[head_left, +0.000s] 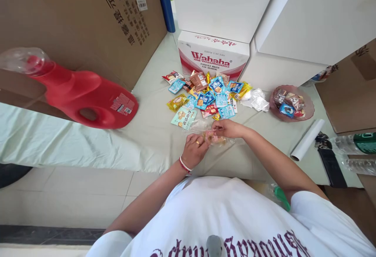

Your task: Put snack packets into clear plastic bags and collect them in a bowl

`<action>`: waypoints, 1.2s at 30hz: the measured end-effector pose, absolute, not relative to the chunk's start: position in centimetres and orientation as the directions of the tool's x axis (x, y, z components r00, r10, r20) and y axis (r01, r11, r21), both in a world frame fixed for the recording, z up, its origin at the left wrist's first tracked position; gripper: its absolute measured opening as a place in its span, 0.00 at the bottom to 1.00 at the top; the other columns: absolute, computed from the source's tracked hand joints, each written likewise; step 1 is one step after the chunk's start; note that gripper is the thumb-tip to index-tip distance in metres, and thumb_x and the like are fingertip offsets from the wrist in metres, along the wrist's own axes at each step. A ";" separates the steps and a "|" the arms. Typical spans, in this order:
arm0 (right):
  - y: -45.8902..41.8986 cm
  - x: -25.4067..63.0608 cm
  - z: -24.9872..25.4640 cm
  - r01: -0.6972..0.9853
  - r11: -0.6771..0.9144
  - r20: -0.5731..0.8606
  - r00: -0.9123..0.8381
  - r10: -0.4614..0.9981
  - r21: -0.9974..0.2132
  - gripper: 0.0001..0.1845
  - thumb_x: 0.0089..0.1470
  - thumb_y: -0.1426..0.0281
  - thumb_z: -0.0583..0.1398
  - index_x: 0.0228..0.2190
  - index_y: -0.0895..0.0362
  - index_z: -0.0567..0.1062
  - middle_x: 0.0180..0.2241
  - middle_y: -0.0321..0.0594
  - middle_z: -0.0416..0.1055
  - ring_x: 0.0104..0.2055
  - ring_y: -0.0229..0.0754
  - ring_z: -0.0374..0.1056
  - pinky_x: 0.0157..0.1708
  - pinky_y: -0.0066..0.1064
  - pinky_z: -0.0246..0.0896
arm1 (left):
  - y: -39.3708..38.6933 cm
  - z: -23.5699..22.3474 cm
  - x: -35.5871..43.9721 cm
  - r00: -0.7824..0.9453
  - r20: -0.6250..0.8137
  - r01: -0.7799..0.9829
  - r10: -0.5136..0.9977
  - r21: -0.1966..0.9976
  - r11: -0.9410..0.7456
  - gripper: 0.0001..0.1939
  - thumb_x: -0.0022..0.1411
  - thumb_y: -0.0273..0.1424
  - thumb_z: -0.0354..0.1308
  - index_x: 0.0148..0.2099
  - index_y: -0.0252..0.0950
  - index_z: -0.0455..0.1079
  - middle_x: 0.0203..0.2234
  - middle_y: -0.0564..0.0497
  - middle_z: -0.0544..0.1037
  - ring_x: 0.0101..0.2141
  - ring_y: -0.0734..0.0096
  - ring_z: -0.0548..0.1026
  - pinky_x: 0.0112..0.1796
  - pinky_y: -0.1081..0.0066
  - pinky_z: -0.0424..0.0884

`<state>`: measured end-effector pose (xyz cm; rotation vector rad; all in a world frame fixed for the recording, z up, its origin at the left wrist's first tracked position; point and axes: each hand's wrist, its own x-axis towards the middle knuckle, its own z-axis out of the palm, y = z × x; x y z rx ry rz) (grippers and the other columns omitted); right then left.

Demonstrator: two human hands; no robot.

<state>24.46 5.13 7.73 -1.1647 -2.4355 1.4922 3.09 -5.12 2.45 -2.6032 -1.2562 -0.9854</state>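
Note:
A clear plastic bag lies at the front of the table, between my two hands, with a pink and yellow snack packet inside it. My left hand, wearing a ring, has its fingers closed on the left side of the bag. Across from it, my right hand pinches the bag's upper right part. Just beyond the hands is a pile of small wrapped snacks in blue, yellow, red and brown. A pale green snack packet lies at the near left of that pile.
A Wahaha carton stands behind the pile. On the right are crumpled clear plastic, a pink bowl of snacks, a white roll and a black phone-like object. A red jug and large cardboard box stand left.

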 end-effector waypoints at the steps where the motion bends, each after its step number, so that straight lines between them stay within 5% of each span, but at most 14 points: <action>1: 4.9 24.6 7.4 0.589 0.271 -0.322 -0.706 0.631 -0.761 0.06 0.57 0.68 0.60 0.35 0.58 0.74 0.30 0.35 0.71 0.32 0.39 0.63 0.34 0.28 0.55 | -4.9 2.3 3.2 0.420 0.561 0.745 0.714 0.237 -0.624 0.07 0.70 0.29 0.53 0.43 0.40 0.73 0.29 0.49 0.72 0.37 0.63 0.70 0.42 0.62 0.61; 5: 4.2 25.3 7.6 0.620 0.478 -0.126 -0.682 0.721 -0.622 0.06 0.56 0.69 0.64 0.37 0.57 0.78 0.40 0.44 0.75 0.43 0.46 0.67 0.48 0.37 0.57 | -3.5 1.6 3.8 0.287 0.414 0.779 0.864 0.424 -0.463 0.13 0.74 0.32 0.46 0.43 0.38 0.72 0.33 0.47 0.74 0.39 0.61 0.71 0.41 0.62 0.62; 9: 3.1 25.8 8.6 0.543 0.549 0.026 -0.696 0.718 -0.635 0.13 0.65 0.63 0.58 0.44 0.56 0.79 0.43 0.46 0.75 0.46 0.47 0.67 0.52 0.41 0.54 | -2.4 1.0 4.4 0.225 0.272 0.808 0.936 0.484 -0.335 0.15 0.75 0.32 0.44 0.43 0.37 0.71 0.36 0.46 0.75 0.40 0.60 0.72 0.39 0.63 0.61; 14: 1.7 26.0 8.1 0.570 0.527 -0.076 -0.721 0.689 -0.630 0.10 0.56 0.64 0.67 0.39 0.55 0.80 0.40 0.45 0.73 0.43 0.48 0.64 0.49 0.41 0.56 | -2.5 0.7 4.7 0.247 0.271 0.832 0.930 0.433 -0.347 0.14 0.74 0.32 0.45 0.43 0.37 0.72 0.35 0.46 0.76 0.40 0.59 0.73 0.39 0.62 0.59; 18: 1.5 25.9 8.0 0.466 0.416 -0.096 -0.748 0.656 -0.781 0.03 0.58 0.69 0.62 0.32 0.55 0.75 0.44 0.42 0.75 0.47 0.46 0.67 0.53 0.41 0.55 | -2.7 0.3 4.8 0.308 0.332 0.814 0.891 0.394 -0.428 0.15 0.74 0.32 0.46 0.40 0.37 0.72 0.34 0.46 0.77 0.38 0.60 0.72 0.38 0.62 0.58; 21: 1.7 26.0 8.3 0.423 0.158 -0.247 -0.750 0.613 -0.892 0.06 0.58 0.67 0.61 0.37 0.55 0.71 0.39 0.39 0.77 0.41 0.42 0.70 0.43 0.34 0.62 | -2.7 -0.1 4.7 0.367 0.355 0.787 0.860 0.374 -0.491 0.12 0.73 0.29 0.48 0.41 0.38 0.73 0.40 0.46 0.80 0.41 0.61 0.73 0.40 0.61 0.58; 25: 1.9 26.6 8.9 0.488 -0.062 -0.446 -0.729 0.520 -0.871 0.19 0.52 0.64 0.65 0.45 0.55 0.70 0.28 0.30 0.72 0.28 0.36 0.64 0.29 0.26 0.56 | -2.7 -0.5 5.0 0.404 0.362 0.764 0.840 0.370 -0.528 0.09 0.71 0.27 0.52 0.46 0.39 0.73 0.47 0.46 0.81 0.44 0.62 0.74 0.41 0.60 0.59; 32: 1.5 27.2 9.8 0.743 0.122 -0.594 -0.612 0.523 -0.658 0.09 0.46 0.66 0.66 0.30 0.57 0.76 0.26 0.32 0.70 0.29 0.38 0.62 0.30 0.27 0.54 | -2.8 -0.6 6.0 0.466 0.372 0.739 0.803 0.336 -0.584 0.06 0.70 0.29 0.55 0.41 0.39 0.74 0.41 0.48 0.82 0.42 0.62 0.74 0.44 0.59 0.60; 36: 0.9 27.5 10.8 0.726 0.246 -0.472 -0.627 0.619 -0.642 0.07 0.46 0.66 0.68 0.27 0.56 0.76 0.31 0.36 0.73 0.34 0.41 0.66 0.36 0.29 0.57 | -3.0 -0.9 5.9 0.461 0.441 0.722 0.770 0.319 -0.614 0.05 0.69 0.27 0.57 0.41 0.39 0.74 0.39 0.49 0.82 0.43 0.63 0.74 0.47 0.59 0.61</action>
